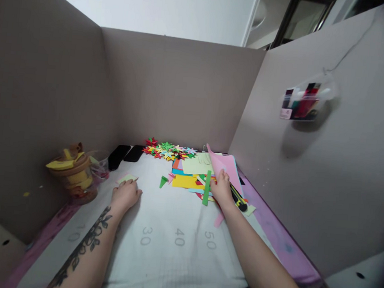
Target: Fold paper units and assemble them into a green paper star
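Observation:
My left hand [126,195] lies low on the white mat [166,232], fingertips at a pale green paper piece [128,178] and thumb apart. I see no grip on that piece. Farther right, my right hand [222,190] is closed on a pink paper sheet [215,160], whose near-left part is lifted and curled. Beneath and beside this hand are a green paper strip [206,188], yellow paper [184,181] and a black-and-yellow tool [240,202], partly hidden by my hand. A small green folded piece [163,181] lies between my hands.
A heap of colourful folded paper stars [167,150] sits at the back. Two black flat objects [133,153] lie left of it. A brown-and-yellow container [78,176] hangs at the left wall. On the right wall [278,161] hangs a clear pouch [306,103]. Grey panels enclose three sides.

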The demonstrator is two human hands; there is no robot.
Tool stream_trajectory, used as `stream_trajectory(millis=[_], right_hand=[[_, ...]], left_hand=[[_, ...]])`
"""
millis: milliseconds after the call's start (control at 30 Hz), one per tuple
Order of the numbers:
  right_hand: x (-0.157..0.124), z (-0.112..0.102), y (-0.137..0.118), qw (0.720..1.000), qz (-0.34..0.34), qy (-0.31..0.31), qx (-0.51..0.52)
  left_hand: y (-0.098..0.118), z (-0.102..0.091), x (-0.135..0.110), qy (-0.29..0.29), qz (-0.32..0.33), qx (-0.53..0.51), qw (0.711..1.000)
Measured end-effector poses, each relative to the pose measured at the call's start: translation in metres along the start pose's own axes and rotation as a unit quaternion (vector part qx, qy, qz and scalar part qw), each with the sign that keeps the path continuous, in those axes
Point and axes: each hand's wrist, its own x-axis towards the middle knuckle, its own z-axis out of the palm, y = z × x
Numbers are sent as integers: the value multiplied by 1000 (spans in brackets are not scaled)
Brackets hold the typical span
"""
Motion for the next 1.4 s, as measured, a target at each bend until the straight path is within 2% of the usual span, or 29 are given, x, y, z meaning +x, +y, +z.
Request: stream_trajectory(millis=[300,500,633,733,833,933,1000,1100,1167,1300,1367,1400], right_hand=[[2,-3,2,998,3,38,44],[7,-5,8,995,10,61,83],[8,-4,8,995,-6,22,101],[3,0,-1,993,-81,-19,78],[-6,7,-15,983,-156,-94,14],[-12,11,-23,973,-155,-155,-67],[-11,9,-22,972,-133,-166,-96],[-4,1,-15,981,-107,-132,-90],[-3,-4,-12,983,-119,-119,-67],[-10,-4,-16,960,-184,-203,-54],[-13,1,-18,956,-176,-224,-65],[-13,4,-18,961,-165,-214,-64]], left_hand=[[1,1,-3,9,17,9,1000],[4,-2,-4,-13,29,-6,999],[4,-2,-4,-11,31,-5,999],[4,-1,-4,-3,32,-4,999],[5,1,-5,8,41,-4,999],[6,3,-5,10,54,-10,998],[7,4,-4,9,62,-16,998],[9,4,-4,10,68,-22,997],[10,4,-4,8,69,-25,997],[11,4,-4,-2,76,-28,997],[10,4,-4,-6,77,-32,996],[10,4,-4,-8,76,-35,996]])
